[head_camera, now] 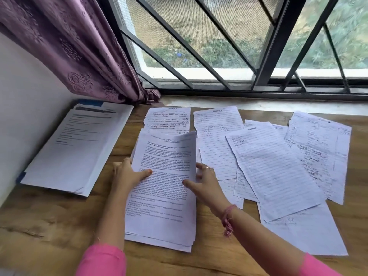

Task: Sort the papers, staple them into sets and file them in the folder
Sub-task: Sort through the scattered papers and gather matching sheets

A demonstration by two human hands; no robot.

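Head view: left hand (127, 174) and right hand (205, 182) grip a printed stack (161, 212) by its side edges, fingers curled around it, mid-tabletop (49, 226); lined sheets (274, 166) lie scattered right, folder (77, 148) left.

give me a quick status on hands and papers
Left hand and right hand both grip the printed stack. Lined sheets loose at right. Nothing stapled in view.
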